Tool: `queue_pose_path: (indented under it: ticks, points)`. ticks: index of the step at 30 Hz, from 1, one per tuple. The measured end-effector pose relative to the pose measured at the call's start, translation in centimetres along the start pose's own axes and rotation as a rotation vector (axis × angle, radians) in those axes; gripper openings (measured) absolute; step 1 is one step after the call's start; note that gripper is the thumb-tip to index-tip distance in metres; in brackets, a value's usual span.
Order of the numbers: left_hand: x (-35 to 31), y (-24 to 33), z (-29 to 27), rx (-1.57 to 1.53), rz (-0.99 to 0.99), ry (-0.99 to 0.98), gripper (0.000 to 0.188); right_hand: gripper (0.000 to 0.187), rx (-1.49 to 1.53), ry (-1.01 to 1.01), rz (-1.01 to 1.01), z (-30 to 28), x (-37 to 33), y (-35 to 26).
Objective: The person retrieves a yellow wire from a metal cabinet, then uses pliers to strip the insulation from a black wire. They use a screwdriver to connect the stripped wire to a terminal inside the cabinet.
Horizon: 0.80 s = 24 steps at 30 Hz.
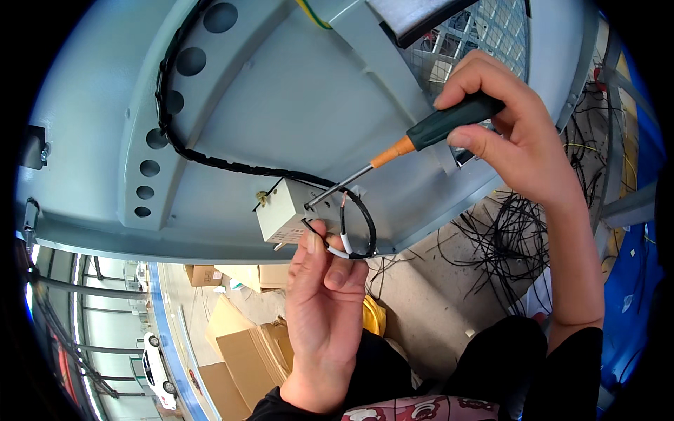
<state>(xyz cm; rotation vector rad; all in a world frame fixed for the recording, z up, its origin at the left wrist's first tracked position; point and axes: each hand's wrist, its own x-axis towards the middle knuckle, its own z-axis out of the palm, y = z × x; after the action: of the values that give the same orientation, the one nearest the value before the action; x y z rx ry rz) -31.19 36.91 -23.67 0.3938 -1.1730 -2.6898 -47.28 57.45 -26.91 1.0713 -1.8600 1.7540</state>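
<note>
A screwdriver [449, 125] with a dark green and orange handle is gripped in my right hand [509, 126]. Its metal shaft slants down to the left, and the tip meets the side of a small white box [284, 210] fixed to a grey metal panel [302, 98]. Just below the box, my left hand [326, 277] pinches a thin black wire [319, 237] with a white sleeve, its end close to the screwdriver tip. A second wire with a white sleeve [345, 242] and a bare copper end stands beside it. Both come from a looped black cable [371, 221].
The wrapped black cable [210, 161] runs along the panel past a rib with several round holes. Below lie cardboard boxes [249, 358] and a yellow coil [373, 317]. Cut black wires [502, 231] litter the floor at right. A metal mesh [484, 42] shows at the top.
</note>
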Motion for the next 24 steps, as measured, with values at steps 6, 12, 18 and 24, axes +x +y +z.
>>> queue_pose_path:
  ticks: [6,12,18,24]
  points:
    - [0.1,-0.1,0.3,-0.052,-0.013,0.018,0.017,0.019,0.022,-0.134,0.287,-1.2,0.0,-0.5]
    - [-0.2,0.4,0.2,-0.020,-0.019,0.029,0.019,0.023,-0.039,-0.025,0.041,-0.2,-0.3,-0.3]
    - [-0.2,0.0,1.2,0.013,0.000,0.101,0.020,0.021,0.040,0.005,0.047,-0.3,-0.2,-0.2]
    - [0.6,0.2,0.9,0.011,0.001,0.083,0.020,0.017,0.112,-0.062,0.259,-0.5,0.2,-0.7]
